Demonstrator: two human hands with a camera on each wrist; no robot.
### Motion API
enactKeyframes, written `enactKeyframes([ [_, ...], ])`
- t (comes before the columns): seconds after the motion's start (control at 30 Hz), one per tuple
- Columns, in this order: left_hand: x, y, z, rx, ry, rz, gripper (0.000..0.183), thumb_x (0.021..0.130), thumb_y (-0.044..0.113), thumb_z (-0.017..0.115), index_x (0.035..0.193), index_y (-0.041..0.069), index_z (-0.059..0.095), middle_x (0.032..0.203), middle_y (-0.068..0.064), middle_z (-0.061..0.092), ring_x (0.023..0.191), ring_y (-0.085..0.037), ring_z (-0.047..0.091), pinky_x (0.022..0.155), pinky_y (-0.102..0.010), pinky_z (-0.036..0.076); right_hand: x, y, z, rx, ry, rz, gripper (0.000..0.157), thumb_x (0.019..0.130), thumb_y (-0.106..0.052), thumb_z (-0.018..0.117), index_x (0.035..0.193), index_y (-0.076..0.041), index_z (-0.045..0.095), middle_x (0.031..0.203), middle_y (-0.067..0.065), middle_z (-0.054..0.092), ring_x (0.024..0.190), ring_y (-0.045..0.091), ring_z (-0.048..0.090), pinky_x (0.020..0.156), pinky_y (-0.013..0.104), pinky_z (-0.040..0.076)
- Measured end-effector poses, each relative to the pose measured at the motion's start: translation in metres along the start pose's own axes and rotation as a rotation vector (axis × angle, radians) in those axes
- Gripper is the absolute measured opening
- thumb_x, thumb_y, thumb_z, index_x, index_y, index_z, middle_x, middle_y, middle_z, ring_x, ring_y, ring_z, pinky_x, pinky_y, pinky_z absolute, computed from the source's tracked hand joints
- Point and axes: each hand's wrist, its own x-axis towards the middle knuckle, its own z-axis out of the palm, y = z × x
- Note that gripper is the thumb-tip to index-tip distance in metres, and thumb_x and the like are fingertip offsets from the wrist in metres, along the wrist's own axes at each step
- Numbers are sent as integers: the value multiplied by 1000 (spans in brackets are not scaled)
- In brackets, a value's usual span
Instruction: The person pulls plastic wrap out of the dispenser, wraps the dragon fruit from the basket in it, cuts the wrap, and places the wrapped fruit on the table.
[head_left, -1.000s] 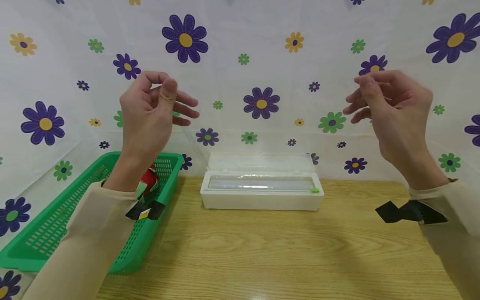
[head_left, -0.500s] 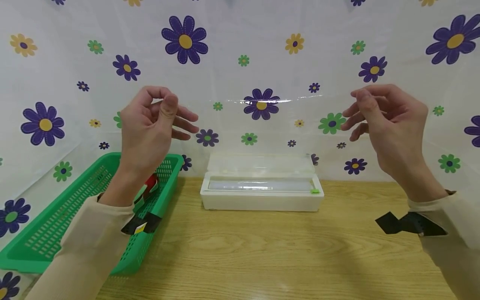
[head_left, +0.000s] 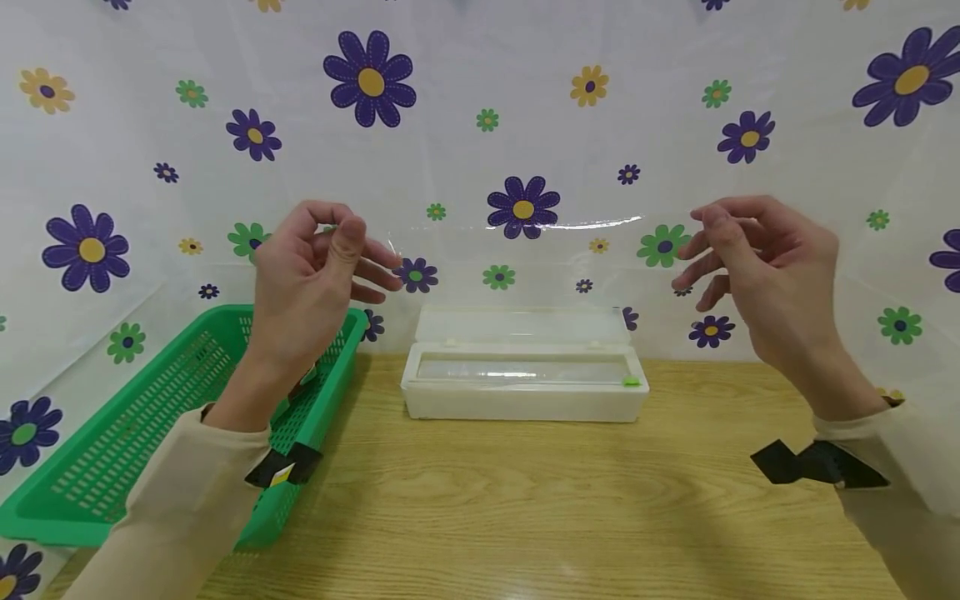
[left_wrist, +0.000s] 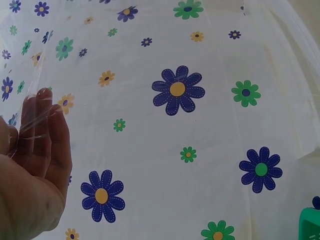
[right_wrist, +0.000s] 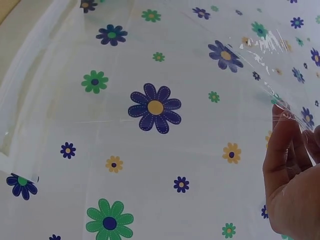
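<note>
A clear sheet of cling film is stretched between my hands, seen mainly by its glints. My left hand pinches one corner with thumb and forefinger, the other fingers loosely extended. In the left wrist view the film runs across those fingers. My right hand pinches the opposite corner; shiny creases of film show beside it in the right wrist view. Below and beyond the hands stands a white cling film dispenser, its lid raised and a green slider at its right end. The film's lower edge cannot be made out.
A green plastic basket stands on the left of the wooden table. Something red and green inside it is mostly hidden by my left forearm. A white flower-printed sheet hangs behind the table.
Both hands have come down, and the right hand has shifted slightly left. The film's glints, absent at first, now show between the hands and have lowered with them.
</note>
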Motion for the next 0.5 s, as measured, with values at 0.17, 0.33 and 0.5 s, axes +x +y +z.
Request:
enactKeyframes([
  [0.17,-3,-4,2,-2,-15,-12,10,107,28,50,109,20,56,87,17,75,76,-9,77,68,-27,62,-7,4,-1,-33,-5,37,20,102,-12,61,117,-3,71,86,-1,77,65,11,74,51,20,55],
  [0.33,-8,-10,4,6,-28,-34,12,107,28,50,110,18,56,87,19,74,76,-8,77,67,-27,62,-13,10,-2,-63,-16,64,20,103,-14,61,118,-4,70,87,-3,77,66,10,74,52,20,56],
  [0.5,-13,-17,6,-14,-51,-55,15,107,28,50,111,15,56,86,19,75,76,-10,77,68,-28,62,-19,16,-2,-72,-34,88,21,103,-14,60,118,-4,70,86,-3,76,65,10,74,52,20,56],
])
